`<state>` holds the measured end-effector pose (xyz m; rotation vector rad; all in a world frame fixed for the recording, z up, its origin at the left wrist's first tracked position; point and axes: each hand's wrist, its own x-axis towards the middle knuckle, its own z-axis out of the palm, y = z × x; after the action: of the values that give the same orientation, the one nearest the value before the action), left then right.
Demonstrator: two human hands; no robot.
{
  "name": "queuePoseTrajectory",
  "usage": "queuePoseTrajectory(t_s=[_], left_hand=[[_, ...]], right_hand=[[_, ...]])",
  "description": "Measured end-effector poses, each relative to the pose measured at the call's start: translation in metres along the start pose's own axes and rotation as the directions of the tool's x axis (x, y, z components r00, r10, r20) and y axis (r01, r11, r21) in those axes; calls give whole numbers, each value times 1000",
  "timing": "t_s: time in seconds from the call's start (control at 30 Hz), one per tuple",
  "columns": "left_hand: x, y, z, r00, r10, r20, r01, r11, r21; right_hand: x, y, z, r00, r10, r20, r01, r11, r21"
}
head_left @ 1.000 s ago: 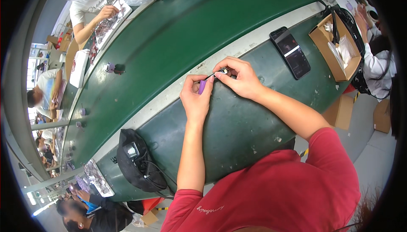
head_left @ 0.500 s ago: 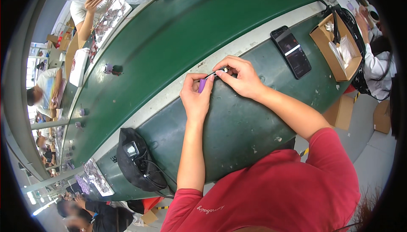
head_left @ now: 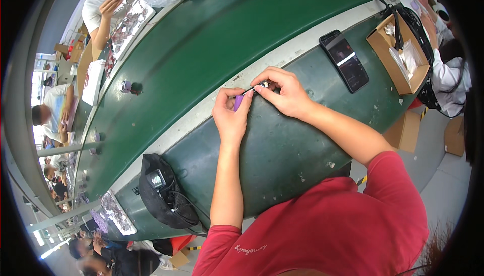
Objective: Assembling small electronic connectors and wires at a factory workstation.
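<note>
My left hand [head_left: 230, 118] pinches a small purple piece [head_left: 238, 102] between thumb and fingers. A thin dark strip, possibly a wire [head_left: 248, 91], runs from it toward the other hand. My right hand [head_left: 287, 96] is closed, its thumb and fingertips around a small dark part with a pale end [head_left: 265, 84]. The fingers hide most of both pieces, so I cannot tell how they join. Both hands are close together over the far edge of the green worktable [head_left: 282, 150].
Beyond is a green conveyor [head_left: 201, 49] carrying a purple-and-dark part [head_left: 130, 87]. A phone [head_left: 344, 61] and cardboard box with plastic bags [head_left: 398, 54] lie right. A black pouch with a cable [head_left: 164, 195] sits left. Other people work around the line.
The parts on the conveyor have shifted slightly to the left. My hands keep nearly the same pose and the same hold.
</note>
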<state>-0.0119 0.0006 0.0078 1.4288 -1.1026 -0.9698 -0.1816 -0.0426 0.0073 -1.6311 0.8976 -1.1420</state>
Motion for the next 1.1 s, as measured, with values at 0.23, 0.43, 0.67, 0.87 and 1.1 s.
queuePoseTrajectory(t_s=[0.23,0.43,0.67,0.87,1.1], left_hand=[[1,-3,-3,999,22,40,-18,993,-117],[1,-3,-4,997,42,57,-33,990,-137],[1,-4,-3,997,28,77,-16,989,-148],[1,-4,-4,997,32,72,-22,990,-136],[2,-6,-5,999,17,33,-13,993,-113]], right_hand=[[0,-1,1,999,-39,-13,39,999,-19],[0,0,1,998,-54,-22,54,998,-23],[0,0,0,997,-78,-14,77,996,-49],[0,-3,-1,996,-84,-11,84,996,-24],[1,1,1,998,-64,10,64,998,4]])
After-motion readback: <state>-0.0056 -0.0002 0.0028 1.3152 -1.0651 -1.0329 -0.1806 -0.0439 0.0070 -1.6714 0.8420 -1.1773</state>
